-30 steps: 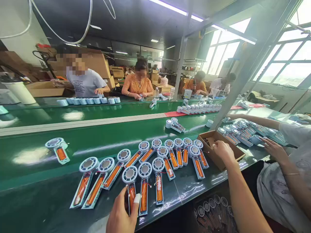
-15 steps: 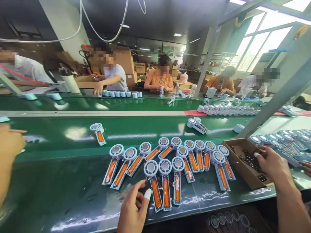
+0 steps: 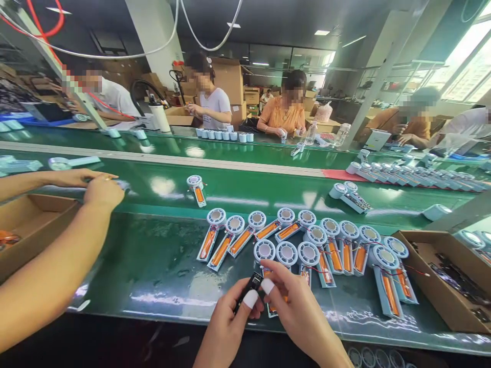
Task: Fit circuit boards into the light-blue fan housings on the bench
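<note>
Close to the table's front edge, my left hand [image 3: 230, 319] grips a small black circuit board [image 3: 251, 287], its white-covered thumb pressed on the board. My right hand [image 3: 293, 301] meets it from the right, thumb and forefinger at the board's upper end; that thumb has a white cover too. Just beyond and partly behind my hands lie light-blue handheld fan bodies [image 3: 287, 254], each with a round ringed head. Orange battery cells [image 3: 347, 255] and thin red wires show in their open handles.
At right stands a cardboard box [image 3: 433, 286] with dark circuit boards. On the left, a co-worker's arms [image 3: 76, 220] reach past another cardboard box [image 3: 42, 209]. A green conveyor [image 3: 238, 179] carries a few fan parts; several people sit beyond it.
My right hand has left the cardboard box and come over to my left hand. A circuit board is now between my hands. The view has swung left, showing more of the co-worker's arms.
</note>
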The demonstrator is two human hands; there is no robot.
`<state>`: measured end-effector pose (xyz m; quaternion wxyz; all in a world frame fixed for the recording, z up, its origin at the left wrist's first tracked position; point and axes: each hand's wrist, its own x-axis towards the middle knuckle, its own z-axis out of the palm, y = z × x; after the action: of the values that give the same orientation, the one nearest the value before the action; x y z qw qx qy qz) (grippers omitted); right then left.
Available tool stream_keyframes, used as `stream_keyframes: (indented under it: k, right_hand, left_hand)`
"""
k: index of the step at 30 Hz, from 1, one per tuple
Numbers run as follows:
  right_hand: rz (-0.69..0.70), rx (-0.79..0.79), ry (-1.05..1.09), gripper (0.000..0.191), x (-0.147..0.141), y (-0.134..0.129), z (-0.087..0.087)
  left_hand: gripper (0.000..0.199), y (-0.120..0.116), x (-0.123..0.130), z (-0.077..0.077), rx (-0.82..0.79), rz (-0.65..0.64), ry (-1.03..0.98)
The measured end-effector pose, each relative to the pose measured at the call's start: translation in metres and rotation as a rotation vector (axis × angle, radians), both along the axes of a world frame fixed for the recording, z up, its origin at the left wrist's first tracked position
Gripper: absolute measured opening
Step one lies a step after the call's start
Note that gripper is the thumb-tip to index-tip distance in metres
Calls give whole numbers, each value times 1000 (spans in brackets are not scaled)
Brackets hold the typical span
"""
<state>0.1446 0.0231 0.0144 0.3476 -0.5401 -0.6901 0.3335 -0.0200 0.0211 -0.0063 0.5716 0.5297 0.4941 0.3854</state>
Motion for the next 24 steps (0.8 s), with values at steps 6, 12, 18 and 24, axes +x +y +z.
stream_keyframes:
  k: [6,12,18,24]
  right_hand:
    - [-139,197,-464,23,-1,20,-19]
    - [-102,309,-398,25,-6,15,-34]
    - [-60,191,-141,24,-3,14,-34]
    - [-106,139,-31,27,-6,2,-40]
  left_hand:
    - [40,6,-4,-27,-54,144,-22]
    - [31,10,5,-25,-66,143,-44]
    - [32,16,13,-23,-101,180,-37]
    - [31,20,8,-11,31,95,121]
